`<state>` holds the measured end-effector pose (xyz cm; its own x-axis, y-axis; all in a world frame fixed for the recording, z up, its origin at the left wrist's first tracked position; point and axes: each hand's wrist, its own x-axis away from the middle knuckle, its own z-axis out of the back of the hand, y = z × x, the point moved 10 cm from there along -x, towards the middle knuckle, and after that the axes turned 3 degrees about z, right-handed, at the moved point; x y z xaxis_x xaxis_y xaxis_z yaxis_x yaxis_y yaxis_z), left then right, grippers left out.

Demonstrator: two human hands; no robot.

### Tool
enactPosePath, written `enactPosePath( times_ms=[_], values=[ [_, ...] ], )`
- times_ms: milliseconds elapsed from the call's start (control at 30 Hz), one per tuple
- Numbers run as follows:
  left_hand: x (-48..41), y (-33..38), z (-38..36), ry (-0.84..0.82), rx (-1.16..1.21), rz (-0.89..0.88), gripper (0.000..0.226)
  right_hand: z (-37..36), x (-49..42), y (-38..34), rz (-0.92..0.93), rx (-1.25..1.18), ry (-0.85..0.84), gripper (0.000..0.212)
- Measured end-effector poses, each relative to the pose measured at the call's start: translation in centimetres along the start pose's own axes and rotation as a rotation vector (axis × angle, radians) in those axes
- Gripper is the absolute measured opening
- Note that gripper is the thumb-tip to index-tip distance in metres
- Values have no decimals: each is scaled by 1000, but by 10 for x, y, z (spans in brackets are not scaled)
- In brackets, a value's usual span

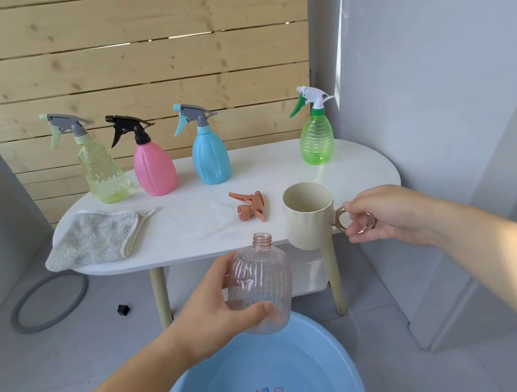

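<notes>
My left hand [215, 310] grips a clear pinkish ribbed bottle [265, 281] without its cap, held upright over a blue basin [333, 355] with water in it. My right hand [388, 217] holds a cream mug [309, 218] by its metal handle, just right of the bottle's neck and in front of the table edge. The bottle's orange spray head [250, 205] lies on the white table [193, 228].
Several spray bottles stand along the table's back: pale yellow-green [103, 174], pink [154, 169], blue [210, 157] and green [317, 140]. A grey cloth [95, 238] lies at the table's left. A grey ring [50, 303] and a small black cap [123, 309] lie on the floor.
</notes>
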<state>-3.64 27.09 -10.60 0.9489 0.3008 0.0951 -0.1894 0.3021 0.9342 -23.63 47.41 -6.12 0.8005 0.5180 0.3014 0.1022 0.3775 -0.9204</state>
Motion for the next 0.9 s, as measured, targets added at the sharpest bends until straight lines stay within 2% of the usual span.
enactPosePath(
  times_ms=[100,233,400,467,567,633,733,833,900],
  values=[
    [15,-21,6,-9,-19,31,82,-25,18,17,-40,-69,-81,21],
    [35,-67,14,-36,-100,133,71,-65,22,62,-125,-71,-159,22],
    [53,-141,14,-5,-159,303,69,-114,-2,152,-233,114,-169,23],
    [59,-165,4,7,-148,353,78,-130,-12,182,-228,212,-165,24],
    [71,-203,-12,11,-119,425,100,-155,-32,215,-156,448,-170,34],
    [78,-220,-22,-1,-111,456,107,-170,-37,227,-71,586,-176,43],
    [86,-243,-30,-19,-120,508,106,-194,-41,238,106,687,-187,51],
    [91,-263,-32,-14,-107,549,103,-217,-42,248,309,780,-226,47],
    [94,-274,-33,-16,-94,568,98,-230,-45,262,376,846,-275,45]
  ],
)
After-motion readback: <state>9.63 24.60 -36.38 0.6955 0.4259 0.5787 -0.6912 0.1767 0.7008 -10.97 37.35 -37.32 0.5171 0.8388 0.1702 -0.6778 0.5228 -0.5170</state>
